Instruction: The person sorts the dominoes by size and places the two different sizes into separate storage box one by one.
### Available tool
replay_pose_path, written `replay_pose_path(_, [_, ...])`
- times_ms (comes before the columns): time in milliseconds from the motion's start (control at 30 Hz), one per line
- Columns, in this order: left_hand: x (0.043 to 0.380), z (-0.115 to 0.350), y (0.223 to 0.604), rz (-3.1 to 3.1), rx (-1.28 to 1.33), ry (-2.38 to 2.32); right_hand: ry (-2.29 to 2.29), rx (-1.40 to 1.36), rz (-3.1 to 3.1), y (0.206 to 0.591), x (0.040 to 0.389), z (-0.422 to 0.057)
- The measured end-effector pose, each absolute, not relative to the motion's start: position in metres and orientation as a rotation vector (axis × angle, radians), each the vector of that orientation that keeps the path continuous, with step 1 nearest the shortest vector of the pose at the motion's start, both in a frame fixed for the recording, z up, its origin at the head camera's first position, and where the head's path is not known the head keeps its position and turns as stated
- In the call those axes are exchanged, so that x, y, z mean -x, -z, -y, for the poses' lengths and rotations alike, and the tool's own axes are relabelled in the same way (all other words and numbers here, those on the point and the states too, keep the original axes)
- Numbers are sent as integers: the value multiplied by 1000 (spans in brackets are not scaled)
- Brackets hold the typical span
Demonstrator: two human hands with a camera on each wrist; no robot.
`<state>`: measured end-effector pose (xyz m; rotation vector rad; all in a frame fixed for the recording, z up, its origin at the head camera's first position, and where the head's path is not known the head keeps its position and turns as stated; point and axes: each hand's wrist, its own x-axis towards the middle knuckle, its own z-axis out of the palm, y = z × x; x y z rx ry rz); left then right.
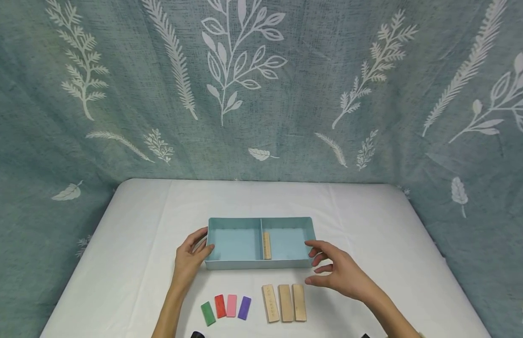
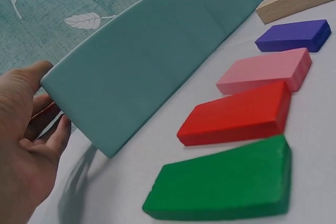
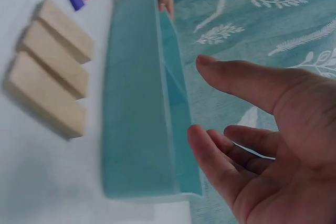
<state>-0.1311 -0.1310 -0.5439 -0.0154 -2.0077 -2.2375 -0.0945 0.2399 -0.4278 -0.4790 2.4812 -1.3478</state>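
A pale teal two-compartment box sits on the white table. My left hand holds its left end, thumb over the rim and fingers against the outer wall, as the left wrist view also shows. At the right end, my right hand has its fingers spread, the index fingertip right at the rim and nothing in its grasp. Inside the right compartment, a wooden block lies along the divider. In the right wrist view, thumb and fingers of the right hand stand apart beside the box wall.
In front of the box lie a green block, a red block, a pink block and a purple block. Three wooden blocks lie right of them. A leaf-patterned curtain hangs behind the table.
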Motion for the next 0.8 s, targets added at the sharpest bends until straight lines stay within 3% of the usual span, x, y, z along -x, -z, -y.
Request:
replay_pose_path(467, [132, 129, 542, 1991, 2, 2249, 1234, 416, -2397, 484, 67, -240])
replay_pose_path(800, [129, 128, 544, 2004, -39, 2243, 1163, 411, -2362, 499, 59, -238])
